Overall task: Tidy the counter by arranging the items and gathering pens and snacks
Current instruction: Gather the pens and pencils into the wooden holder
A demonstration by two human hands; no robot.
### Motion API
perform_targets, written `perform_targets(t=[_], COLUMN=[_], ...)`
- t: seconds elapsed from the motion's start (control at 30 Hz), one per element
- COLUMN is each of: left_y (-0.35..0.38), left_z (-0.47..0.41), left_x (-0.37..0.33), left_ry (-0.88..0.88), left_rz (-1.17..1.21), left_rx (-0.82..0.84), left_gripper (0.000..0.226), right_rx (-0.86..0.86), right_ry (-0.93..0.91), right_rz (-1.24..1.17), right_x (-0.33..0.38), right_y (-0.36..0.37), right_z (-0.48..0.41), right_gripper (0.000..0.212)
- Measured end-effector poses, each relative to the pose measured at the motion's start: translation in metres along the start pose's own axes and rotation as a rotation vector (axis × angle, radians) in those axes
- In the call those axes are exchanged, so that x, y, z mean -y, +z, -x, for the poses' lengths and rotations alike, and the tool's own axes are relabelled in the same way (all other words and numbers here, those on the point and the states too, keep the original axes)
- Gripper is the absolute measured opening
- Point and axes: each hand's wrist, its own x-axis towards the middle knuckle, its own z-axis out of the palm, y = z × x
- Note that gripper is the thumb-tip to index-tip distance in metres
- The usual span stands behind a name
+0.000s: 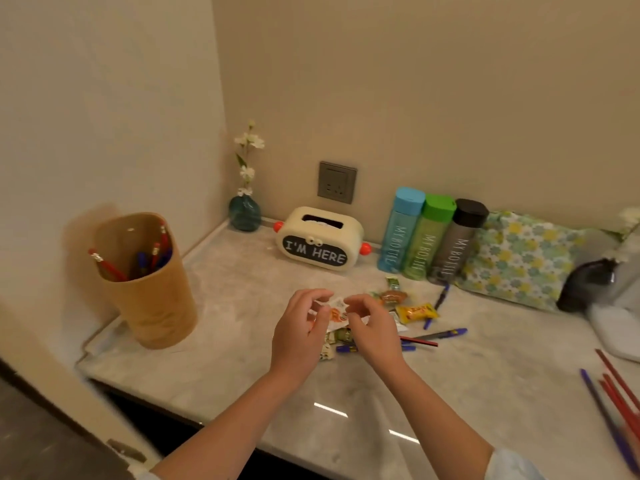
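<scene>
Snacks are being gathered: a white and orange snack wrapper [335, 311] is pinched between the left hand [298, 329] and right hand [372, 327], fingers narrow, above loose sweets [414, 311] and blue pens [446, 332] on the marble counter [242, 323]; the tan paper cup [149, 282] already keeps pens together.

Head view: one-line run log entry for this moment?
phase: gathering snacks | left hand + right hand: pinching white-orange snack packet | loose pens on counter | pen cup: partly filled

hands [337, 327] hide snack pile | pens [616, 396] cut off right
</scene>
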Motion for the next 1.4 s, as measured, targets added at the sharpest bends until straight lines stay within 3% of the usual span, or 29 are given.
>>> perform_targets(t=[0.13, 0.27, 0.4, 0.57, 0.73, 0.87, 1.03, 1.2, 1.3, 1.4], left_y=[0.030, 0.056, 0.074, 0.092, 0.098, 0.098, 0.112, 0.130, 0.149, 0.163], left_z=[0.014, 0.026, 0.043, 0.053, 0.059, 0.051, 0.039, 0.013, 0.000, -0.003], left_x=[0.000, 0.003, 0.006, -0.003, -0.008, -0.020, -0.046, -0.069, -0.080, -0.081], left_ry=[-0.058, -0.109, -0.160, -0.192, -0.159, -0.134, -0.261, -0.387, -0.509, -0.559], left_rz=[-0.047, -0.456, -0.697, -0.758, -0.773, -0.642, -0.166, 0.291, 0.495, 0.444], left_rx=[0.054, 0.135, 0.204, 0.077, -0.023, -0.059, -0.095, -0.253, -0.299, -0.254], left_gripper=[0.029, 0.031, 0.035, 0.015, 0.008, 0.008, 0.026, 0.044, 0.022, 0.015], right_rx=[-0.004, 0.049, 0.151, 0.237, 0.300, 0.293, 0.275, 0.235, 0.234, 0.199], right_ry=[0.014, -0.008, -0.072, -0.160, -0.225, -0.214, -0.119, -0.057, -0.034, 0.023], right_rz=[0.136, 0.449, 0.573, 0.597, 0.627, 0.562, 0.369, 0.102, 0.018, 0.031], right_x=[-0.028, -0.052, -0.070, -0.083, -0.084, -0.080, -0.082, -0.089, -0.091, -0.098], right_y=[-0.024, -0.046, -0.058, -0.065, -0.070, -0.083, -0.105, -0.123, -0.128, -0.136], right_z=[0.004, 0.001, 0.000, -0.006, -0.012, -0.019, -0.030, -0.038, -0.037, -0.040], right_gripper=[0.029, 0.030, 0.030, 0.029, 0.028, 0.027, 0.026, 0.025, 0.023, 0.021])
